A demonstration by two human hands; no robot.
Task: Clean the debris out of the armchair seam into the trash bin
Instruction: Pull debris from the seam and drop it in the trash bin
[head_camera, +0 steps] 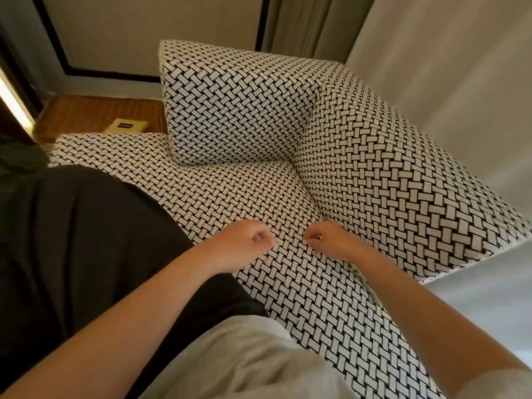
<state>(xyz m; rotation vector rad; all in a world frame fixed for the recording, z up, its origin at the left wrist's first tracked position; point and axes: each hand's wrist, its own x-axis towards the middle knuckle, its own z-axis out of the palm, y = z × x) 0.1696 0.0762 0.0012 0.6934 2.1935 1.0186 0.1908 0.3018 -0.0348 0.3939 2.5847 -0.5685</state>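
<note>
Nearest to us was a grey shirt (253, 358), low in the view. Along the left edge of the armchair seat (230, 191) lay dark cloth (72, 240), and beyond the seat's far-left corner a yellow packet (126, 125) sat on a wooden surface (86, 116). Our left hand (244, 243) hovered over the middle of the seat, its fingers curled into a loose fist with nothing seen in it. The back cushion (236, 105) stood upright along the seat's rear edge. The seam (309, 194) ran along the seat's right edge, its long axis going from the rear-right corner toward us. Our right hand (328, 239), wearing a ring (319, 237), sat at the seam's near end, fingertips drawn together. We could not tell whether they pinched any debris. The armrest (388, 182) rose just right of the seam.
</note>
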